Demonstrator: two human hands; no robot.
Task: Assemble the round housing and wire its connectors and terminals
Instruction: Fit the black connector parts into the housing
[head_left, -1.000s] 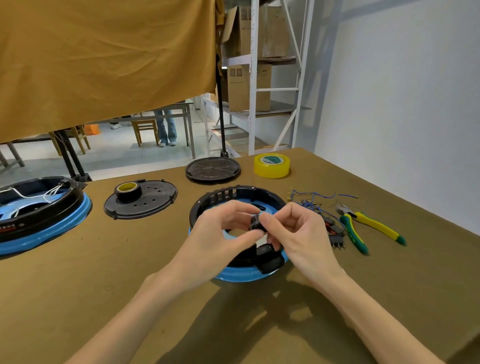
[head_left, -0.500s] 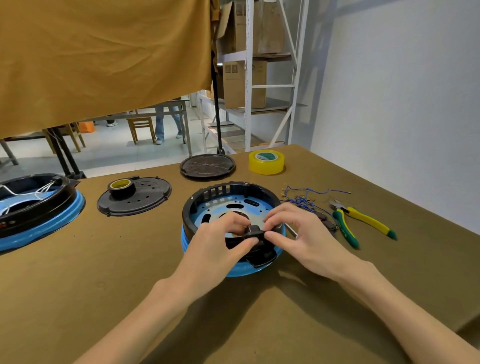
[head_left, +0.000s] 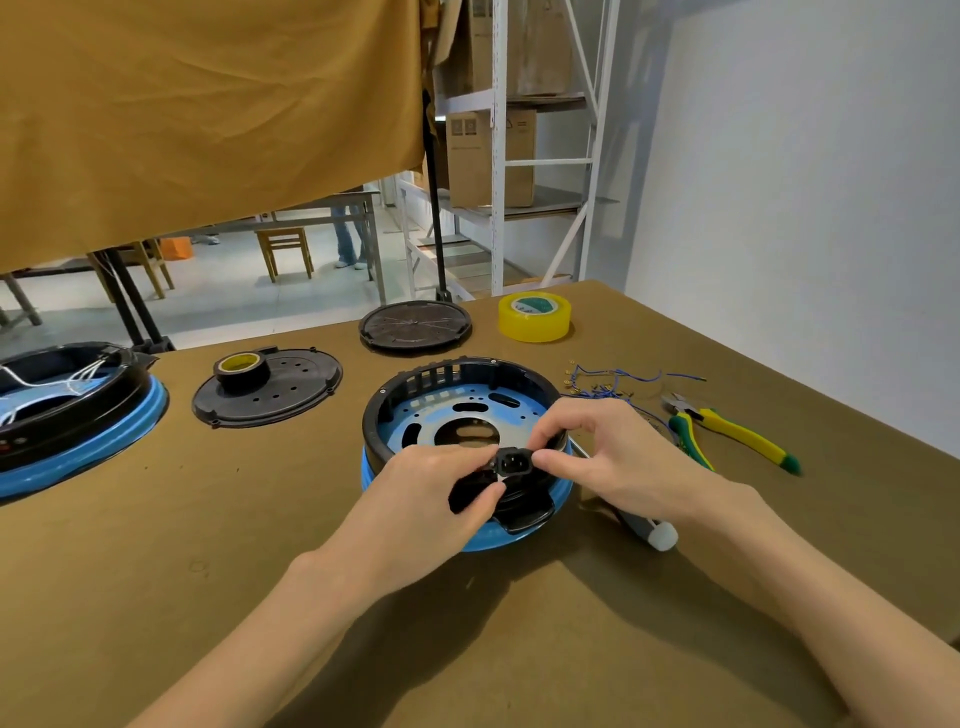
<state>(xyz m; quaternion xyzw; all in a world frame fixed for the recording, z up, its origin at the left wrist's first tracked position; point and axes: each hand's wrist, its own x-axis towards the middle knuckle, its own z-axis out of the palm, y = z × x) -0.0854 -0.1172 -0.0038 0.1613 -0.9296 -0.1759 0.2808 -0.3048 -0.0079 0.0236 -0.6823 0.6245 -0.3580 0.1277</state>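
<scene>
Black plastic with a blue base, the round housing (head_left: 462, 410) sits near the middle of the table (head_left: 156, 545). I see both hands at its near rim, pinching a small black power socket (head_left: 514, 461) between them: my left hand (head_left: 431, 504) grips its left side, my right hand (head_left: 608, 457) grips its right side. Blue wires (head_left: 613, 382) and yellow-green pliers (head_left: 727, 431) lie toward the right edge. A yellow tape roll (head_left: 535, 317) stands at the far edge, beside a black disc (head_left: 415, 325).
</scene>
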